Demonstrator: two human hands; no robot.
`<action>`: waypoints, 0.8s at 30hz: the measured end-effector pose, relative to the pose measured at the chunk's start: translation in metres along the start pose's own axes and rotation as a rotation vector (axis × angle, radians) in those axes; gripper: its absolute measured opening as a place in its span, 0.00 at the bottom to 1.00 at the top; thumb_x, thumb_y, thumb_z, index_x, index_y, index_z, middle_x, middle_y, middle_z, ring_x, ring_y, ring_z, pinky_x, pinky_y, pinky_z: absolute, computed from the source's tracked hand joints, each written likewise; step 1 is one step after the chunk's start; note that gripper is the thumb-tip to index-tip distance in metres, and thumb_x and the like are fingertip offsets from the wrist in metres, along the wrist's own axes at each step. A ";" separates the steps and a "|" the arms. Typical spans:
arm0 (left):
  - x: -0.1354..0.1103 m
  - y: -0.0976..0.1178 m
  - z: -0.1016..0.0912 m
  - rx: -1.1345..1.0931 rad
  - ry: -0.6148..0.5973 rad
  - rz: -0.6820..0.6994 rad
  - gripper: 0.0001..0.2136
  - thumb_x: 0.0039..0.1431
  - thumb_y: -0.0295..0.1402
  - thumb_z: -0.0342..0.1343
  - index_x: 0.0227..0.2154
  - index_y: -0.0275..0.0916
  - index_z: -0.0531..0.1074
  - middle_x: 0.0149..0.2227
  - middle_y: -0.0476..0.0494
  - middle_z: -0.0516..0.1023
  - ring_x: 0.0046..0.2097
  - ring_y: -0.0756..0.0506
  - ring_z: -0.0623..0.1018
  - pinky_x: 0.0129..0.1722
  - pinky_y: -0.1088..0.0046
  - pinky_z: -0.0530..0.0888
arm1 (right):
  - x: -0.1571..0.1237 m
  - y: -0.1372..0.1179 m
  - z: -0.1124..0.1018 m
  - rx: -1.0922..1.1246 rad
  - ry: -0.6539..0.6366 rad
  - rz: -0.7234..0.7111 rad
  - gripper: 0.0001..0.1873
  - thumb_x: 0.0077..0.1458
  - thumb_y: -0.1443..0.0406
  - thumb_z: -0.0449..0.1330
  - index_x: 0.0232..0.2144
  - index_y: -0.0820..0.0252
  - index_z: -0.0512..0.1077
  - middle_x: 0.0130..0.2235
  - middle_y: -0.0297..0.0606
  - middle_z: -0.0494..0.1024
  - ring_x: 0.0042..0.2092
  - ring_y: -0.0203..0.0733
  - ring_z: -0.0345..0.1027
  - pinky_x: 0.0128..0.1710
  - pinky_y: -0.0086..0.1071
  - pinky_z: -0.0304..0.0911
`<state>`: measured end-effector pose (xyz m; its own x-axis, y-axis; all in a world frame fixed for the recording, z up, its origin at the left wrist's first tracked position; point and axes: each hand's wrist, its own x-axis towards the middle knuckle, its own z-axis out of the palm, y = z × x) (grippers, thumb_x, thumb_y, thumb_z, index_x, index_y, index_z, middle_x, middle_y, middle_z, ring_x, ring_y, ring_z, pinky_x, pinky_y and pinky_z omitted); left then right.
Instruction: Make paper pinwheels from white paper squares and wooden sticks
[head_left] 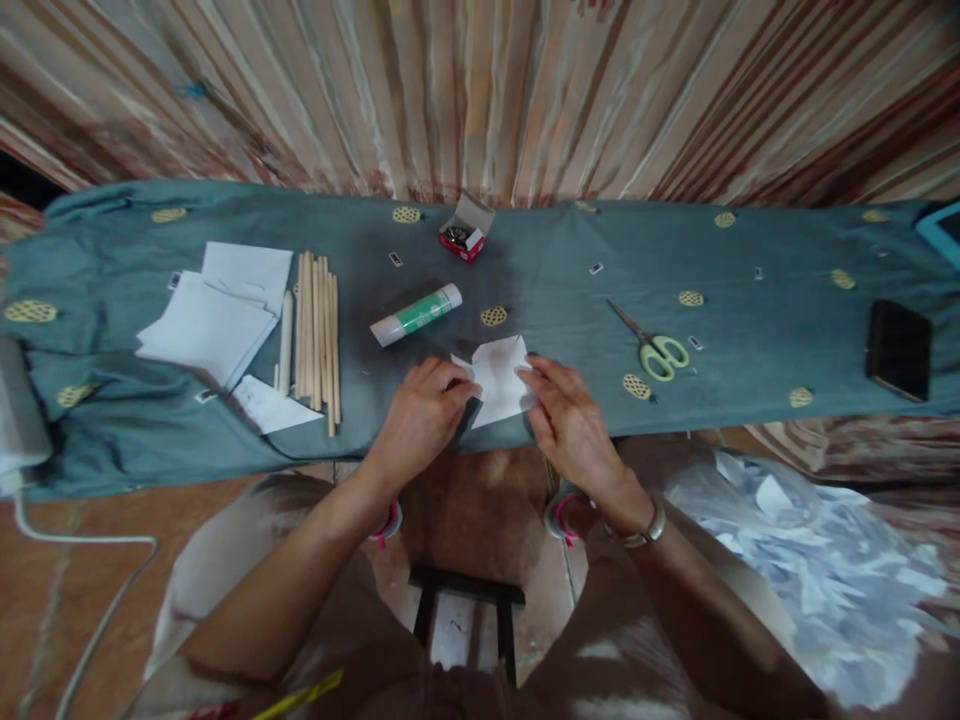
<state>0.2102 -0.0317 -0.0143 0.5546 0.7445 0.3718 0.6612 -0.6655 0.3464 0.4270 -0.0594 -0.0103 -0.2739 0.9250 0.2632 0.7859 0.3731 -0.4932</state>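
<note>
My left grip (433,395) and right grip (564,405) pinch a white paper (501,380) by opposite edges; beyond my left, a glue stick (416,315) wears a green label (427,311), lettering unreadable.

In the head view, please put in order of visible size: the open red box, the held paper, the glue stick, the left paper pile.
1. Left paper pile
2. Held paper
3. Glue stick and open red box: too alike to rank.
</note>
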 end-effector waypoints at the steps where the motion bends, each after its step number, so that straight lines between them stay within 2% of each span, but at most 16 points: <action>1: 0.001 -0.001 -0.001 -0.001 0.000 -0.004 0.09 0.63 0.25 0.51 0.40 0.37 0.76 0.40 0.41 0.77 0.41 0.43 0.72 0.41 0.64 0.71 | 0.000 -0.001 0.000 -0.008 -0.012 -0.011 0.21 0.58 0.71 0.49 0.53 0.63 0.70 0.56 0.51 0.71 0.58 0.55 0.63 0.58 0.54 0.62; 5: 0.001 0.004 -0.004 -0.002 0.012 -0.006 0.08 0.64 0.27 0.51 0.41 0.37 0.75 0.42 0.40 0.77 0.43 0.42 0.72 0.41 0.63 0.69 | -0.003 -0.005 0.000 -0.032 -0.030 -0.031 0.20 0.58 0.71 0.49 0.52 0.63 0.71 0.56 0.51 0.71 0.56 0.55 0.65 0.56 0.55 0.63; 8: -0.001 0.012 -0.005 0.017 0.038 0.036 0.08 0.64 0.33 0.53 0.42 0.38 0.74 0.42 0.41 0.77 0.43 0.42 0.72 0.40 0.63 0.68 | -0.004 -0.006 0.000 -0.042 -0.026 -0.035 0.21 0.58 0.72 0.50 0.52 0.65 0.70 0.55 0.52 0.72 0.55 0.55 0.65 0.55 0.54 0.64; 11: -0.004 0.018 -0.003 0.018 0.011 0.084 0.09 0.63 0.35 0.55 0.41 0.37 0.74 0.42 0.40 0.77 0.44 0.41 0.72 0.40 0.63 0.67 | -0.005 -0.008 0.001 -0.054 -0.022 -0.043 0.22 0.57 0.72 0.51 0.52 0.68 0.70 0.55 0.54 0.72 0.55 0.56 0.65 0.56 0.53 0.65; 18: -0.004 0.023 0.001 0.048 -0.046 0.112 0.07 0.65 0.30 0.52 0.39 0.36 0.75 0.36 0.43 0.78 0.39 0.44 0.73 0.37 0.66 0.66 | -0.005 -0.014 -0.004 -0.037 -0.053 -0.037 0.20 0.56 0.69 0.54 0.51 0.69 0.71 0.54 0.54 0.73 0.54 0.55 0.67 0.56 0.52 0.65; 21: -0.004 0.024 0.000 0.063 -0.050 0.122 0.07 0.65 0.29 0.51 0.38 0.35 0.75 0.35 0.43 0.78 0.38 0.44 0.73 0.36 0.67 0.67 | -0.004 -0.010 -0.011 0.020 -0.117 -0.032 0.22 0.53 0.65 0.61 0.51 0.65 0.72 0.56 0.52 0.72 0.57 0.57 0.66 0.59 0.54 0.62; 24: -0.006 0.024 0.000 0.057 -0.030 0.116 0.07 0.64 0.28 0.51 0.36 0.35 0.75 0.35 0.42 0.78 0.37 0.44 0.74 0.36 0.67 0.68 | -0.001 -0.002 -0.017 0.126 -0.168 0.015 0.22 0.53 0.65 0.62 0.51 0.59 0.72 0.57 0.48 0.73 0.58 0.54 0.66 0.60 0.53 0.59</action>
<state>0.2228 -0.0526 -0.0080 0.6430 0.6646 0.3805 0.6189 -0.7436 0.2529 0.4350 -0.0629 0.0047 -0.3600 0.9254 0.1183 0.7177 0.3557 -0.5987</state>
